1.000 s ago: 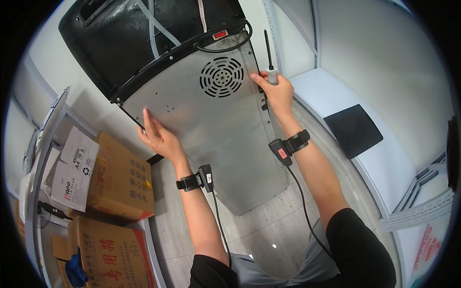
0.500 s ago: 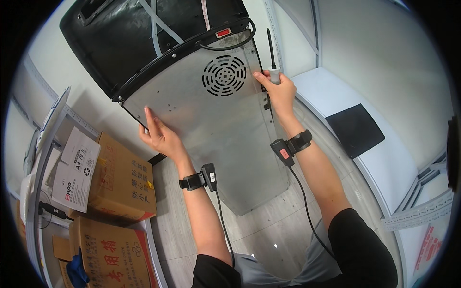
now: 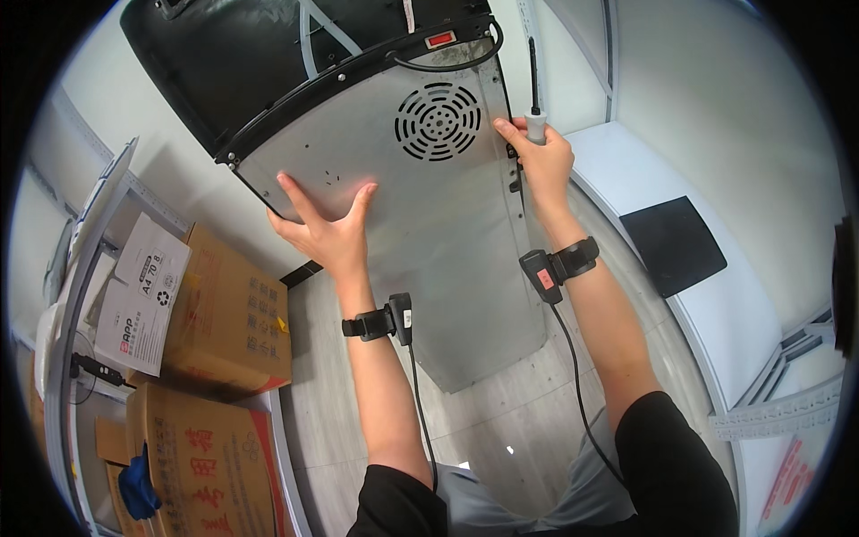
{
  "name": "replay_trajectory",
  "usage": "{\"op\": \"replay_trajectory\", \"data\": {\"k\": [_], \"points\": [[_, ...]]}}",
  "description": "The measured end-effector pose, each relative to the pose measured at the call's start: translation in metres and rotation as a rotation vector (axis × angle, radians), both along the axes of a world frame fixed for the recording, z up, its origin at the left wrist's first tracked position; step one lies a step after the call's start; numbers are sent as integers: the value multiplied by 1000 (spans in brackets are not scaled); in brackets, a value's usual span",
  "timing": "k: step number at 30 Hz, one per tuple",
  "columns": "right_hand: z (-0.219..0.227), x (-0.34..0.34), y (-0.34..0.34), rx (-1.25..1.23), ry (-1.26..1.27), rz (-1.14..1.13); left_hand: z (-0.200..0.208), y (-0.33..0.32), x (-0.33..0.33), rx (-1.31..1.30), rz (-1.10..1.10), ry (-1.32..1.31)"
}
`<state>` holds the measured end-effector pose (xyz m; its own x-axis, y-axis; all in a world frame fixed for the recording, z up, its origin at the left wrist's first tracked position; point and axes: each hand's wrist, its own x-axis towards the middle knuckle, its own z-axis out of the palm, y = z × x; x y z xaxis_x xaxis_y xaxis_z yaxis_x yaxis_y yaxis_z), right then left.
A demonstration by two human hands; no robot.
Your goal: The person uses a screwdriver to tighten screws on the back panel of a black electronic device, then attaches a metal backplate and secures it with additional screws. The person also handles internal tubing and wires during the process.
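In front of me stands a tall metal-cased appliance with a round slotted vent in its grey panel and a black plastic top. At the panel's left edge, my left hand rests with fingers and thumb spread apart. A screwdriver with a light grey handle and dark shaft points upward in my right hand. That hand is closed around the handle beside the panel's right edge, its fingertips at the edge. A red rocker switch and a looped black cord sit above the vent.
Cardboard boxes are stacked on a shelf to the left, beside a white carton sheet. On the white ledge at right lies a black flat panel. Cables trail from both wrist straps. The floor is grey wood-look.
The thumb of my left hand has swung out from the fingers over the panel. The whole view has shifted slightly. My right hand keeps holding the screwdriver at the right edge.
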<state>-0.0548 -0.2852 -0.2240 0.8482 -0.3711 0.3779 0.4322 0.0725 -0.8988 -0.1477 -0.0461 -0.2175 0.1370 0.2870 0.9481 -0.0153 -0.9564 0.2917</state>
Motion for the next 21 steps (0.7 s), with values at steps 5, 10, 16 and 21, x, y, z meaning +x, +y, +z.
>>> {"op": "replay_trajectory", "data": {"k": [5,10,16,21], "points": [[1,-4,0,9,19,45,1,-2,-1,-29,24,7],[-1,0,0,-17,-24,40,2,-5,-1,-49,6,3],[3,2,-1,-37,-28,51,3,-5,1,-71,12,-1],[8,2,0,-50,4,57,5,-5,2,-88,2,7]]}}
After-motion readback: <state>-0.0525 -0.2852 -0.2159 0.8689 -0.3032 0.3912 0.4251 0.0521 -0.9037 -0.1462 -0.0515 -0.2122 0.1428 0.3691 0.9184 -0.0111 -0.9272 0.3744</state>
